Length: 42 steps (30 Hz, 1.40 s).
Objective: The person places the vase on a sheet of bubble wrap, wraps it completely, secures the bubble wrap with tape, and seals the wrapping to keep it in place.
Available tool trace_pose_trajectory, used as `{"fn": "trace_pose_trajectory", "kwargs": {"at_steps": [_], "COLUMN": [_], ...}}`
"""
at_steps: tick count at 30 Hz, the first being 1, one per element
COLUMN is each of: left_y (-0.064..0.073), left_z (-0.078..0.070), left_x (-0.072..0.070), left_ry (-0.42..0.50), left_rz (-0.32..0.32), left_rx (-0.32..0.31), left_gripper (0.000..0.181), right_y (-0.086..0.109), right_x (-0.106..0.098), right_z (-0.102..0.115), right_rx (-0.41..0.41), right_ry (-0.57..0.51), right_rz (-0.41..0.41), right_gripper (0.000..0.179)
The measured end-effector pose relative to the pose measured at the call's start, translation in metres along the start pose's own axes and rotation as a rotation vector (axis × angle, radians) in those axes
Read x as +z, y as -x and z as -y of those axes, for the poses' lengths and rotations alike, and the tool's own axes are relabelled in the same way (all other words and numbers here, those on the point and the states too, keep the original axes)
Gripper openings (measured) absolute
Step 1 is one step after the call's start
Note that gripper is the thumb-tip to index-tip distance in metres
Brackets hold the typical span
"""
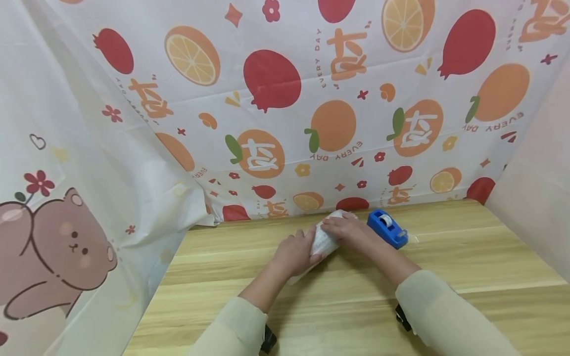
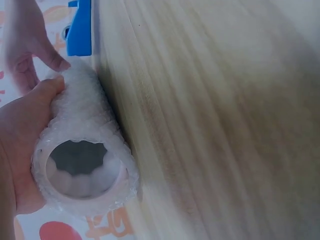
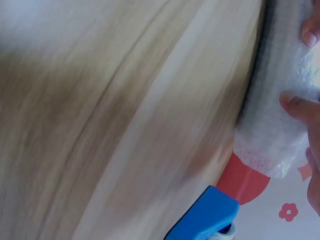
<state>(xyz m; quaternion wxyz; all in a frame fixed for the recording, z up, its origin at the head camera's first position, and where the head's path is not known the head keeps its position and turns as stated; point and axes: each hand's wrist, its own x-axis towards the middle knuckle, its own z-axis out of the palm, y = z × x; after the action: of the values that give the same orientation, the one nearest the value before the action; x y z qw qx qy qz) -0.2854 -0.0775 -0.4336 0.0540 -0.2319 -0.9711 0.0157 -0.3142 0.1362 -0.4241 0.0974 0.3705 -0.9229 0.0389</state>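
Note:
A roll of clear bubble wrap (image 1: 324,242) lies slantwise on the table near its back edge, between both hands. My left hand (image 1: 294,253) grips its nearer left part, fingers on top and thumb along the near side. Farther along the roll, my right hand (image 1: 349,231) holds the other end, its thumb (image 3: 292,101) pressed on the wrap in the right wrist view. The left wrist view looks into the roll's round open end (image 2: 85,195); what lies inside is unclear.
A blue tape dispenser (image 1: 387,228) with a tape roll stands just right of the right hand. The wood-grain table (image 1: 231,257) meets a fruit-printed curtain (image 1: 289,123) at the back. Another curtain with a bear print (image 1: 80,242) hangs on the left.

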Motion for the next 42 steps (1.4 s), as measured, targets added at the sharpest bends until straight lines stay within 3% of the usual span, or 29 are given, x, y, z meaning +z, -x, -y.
{"fn": "trace_pose_trajectory", "kwargs": {"at_steps": [7, 13, 18, 24, 27, 33, 36, 42], "left_y": [0.013, 0.022, 0.028, 0.031, 0.030, 0.030, 0.029, 0.029], "left_z": [-0.002, -0.007, -0.019, -0.033, -0.038, -0.045, -0.051, -0.058], "left_x": [-0.002, 0.000, 0.002, 0.002, -0.002, -0.002, 0.000, 0.000], "left_ry": [0.012, -0.002, -0.027, -0.077, -0.062, -0.053, -0.081, -0.115], "left_rz": [0.015, -0.001, -0.080, -0.135, -0.146, -0.150, -0.154, -0.145], "left_rx": [-0.021, 0.041, 0.042, -0.021, -0.050, -0.114, -0.136, -0.184], "left_gripper": [0.089, 0.098, 0.087, 0.083, 0.082, 0.079, 0.078, 0.079], "right_y": [0.000, 0.001, 0.005, 0.008, 0.006, -0.003, -0.005, -0.012], "right_x": [-0.005, -0.003, 0.007, 0.015, 0.015, 0.020, 0.024, 0.030], "right_z": [0.005, 0.002, 0.003, 0.010, 0.013, 0.018, 0.020, 0.026], "right_rx": [0.071, 0.097, 0.130, 0.196, 0.287, 0.461, 0.534, 0.625], "right_ry": [-0.098, -0.113, -0.135, -0.143, -0.231, -0.659, -0.810, -0.827], "right_rz": [0.070, 0.090, 0.042, -0.112, -0.153, -0.191, -0.239, -0.246], "right_gripper": [0.060, 0.059, 0.061, 0.056, 0.049, 0.043, 0.042, 0.072]}}
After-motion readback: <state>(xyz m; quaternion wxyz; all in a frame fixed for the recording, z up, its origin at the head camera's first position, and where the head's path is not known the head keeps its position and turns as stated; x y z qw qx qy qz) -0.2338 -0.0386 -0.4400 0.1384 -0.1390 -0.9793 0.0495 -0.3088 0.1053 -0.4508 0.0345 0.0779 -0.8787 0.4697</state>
